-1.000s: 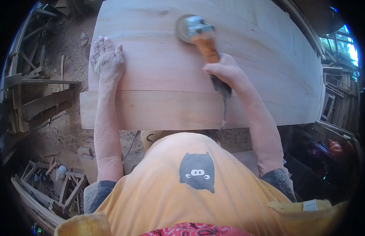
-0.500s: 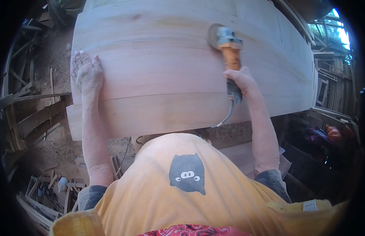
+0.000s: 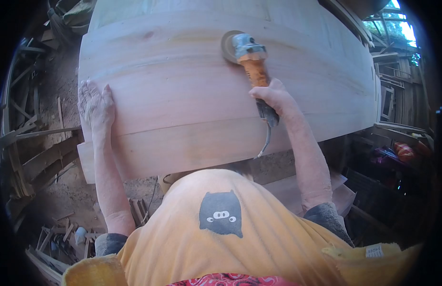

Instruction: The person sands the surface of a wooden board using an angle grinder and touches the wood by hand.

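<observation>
My right hand [image 3: 272, 97] is wrapped round the dark rear handle of an angle grinder [image 3: 255, 71] with an orange body and a grey metal head. Its round disc [image 3: 227, 46] is at the face of a broad panel of pale wooden boards [image 3: 173, 95]; whether disc and wood touch, I cannot tell. From the handle's end a cord [image 3: 267, 140] hangs toward the panel's near edge. My left hand [image 3: 98, 106] lies flat on the panel's left edge, dusty, with fingers stretched out and nothing held.
Scrap wood [image 3: 63, 238] is piled at the lower left, beside bare ground. Wooden slats and frames [image 3: 395, 95] stand at the right. Below them, red and purple bundles [image 3: 402, 151] sit in shadow. A lower board [image 3: 287, 190] lies under the panel's near edge.
The grinder, in my right hand, has moved left across the panel and tilted somewhat. My left hand stays at the left edge. The whole view has shifted slightly.
</observation>
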`<state>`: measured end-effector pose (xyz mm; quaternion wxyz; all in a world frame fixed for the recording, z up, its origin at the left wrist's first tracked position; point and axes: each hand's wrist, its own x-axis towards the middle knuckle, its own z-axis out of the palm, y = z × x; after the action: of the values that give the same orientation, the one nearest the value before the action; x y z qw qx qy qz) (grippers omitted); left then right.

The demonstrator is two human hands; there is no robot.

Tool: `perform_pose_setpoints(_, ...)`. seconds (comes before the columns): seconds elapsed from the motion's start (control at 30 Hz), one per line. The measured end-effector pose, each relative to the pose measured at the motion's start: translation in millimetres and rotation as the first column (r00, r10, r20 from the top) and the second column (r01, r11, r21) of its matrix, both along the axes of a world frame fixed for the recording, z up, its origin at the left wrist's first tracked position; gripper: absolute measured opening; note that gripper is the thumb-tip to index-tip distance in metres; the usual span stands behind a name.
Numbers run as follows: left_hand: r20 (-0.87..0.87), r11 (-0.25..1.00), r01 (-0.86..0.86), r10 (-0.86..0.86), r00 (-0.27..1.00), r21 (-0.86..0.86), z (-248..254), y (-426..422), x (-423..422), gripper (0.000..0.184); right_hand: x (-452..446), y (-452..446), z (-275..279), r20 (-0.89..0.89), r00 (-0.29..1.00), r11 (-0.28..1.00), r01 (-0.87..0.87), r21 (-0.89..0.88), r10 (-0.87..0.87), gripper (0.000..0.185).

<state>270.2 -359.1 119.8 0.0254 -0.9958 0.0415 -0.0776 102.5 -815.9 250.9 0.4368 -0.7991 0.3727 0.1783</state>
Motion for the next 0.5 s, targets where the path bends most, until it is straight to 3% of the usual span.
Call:
perform_pose_setpoints(0.07, -0.014, 1.0, -0.023, 0.023, 1.0, -0.001, 1.7, -2.2, 0.1, 0.071, -4.4, -28.8, 4.6, 0.014, 0.996, 0.995, 0.09, 0.042, -0.09, 0.033)
perform_pose_setpoints(0.17, -0.017, 0.999, -0.047, 0.047, 0.999, 0.006, 4.0, -7.3, 0.3, 0.072, -1.8, -94.4, -7.3, 0.116, 0.99, 0.996, 0.078, 0.044, -0.083, 0.032)
perform_pose_setpoints(0.37, 0.032, 0.995, -0.067, 0.07, 0.997, -0.071, -9.7, -5.7, 1.3, 0.077, 8.0, -193.1, -25.7, 0.199, 0.955, 0.968, 0.237, -0.08, -0.218, 0.03)
perform_pose_setpoints(0.5, 0.033, 0.995, -0.075, 0.078, 0.996, -0.072, -11.1, -8.1, 2.7, 0.077, 20.8, -180.0, -24.9, 0.189, 0.948, 0.961, 0.27, -0.06, -0.255, 0.028)
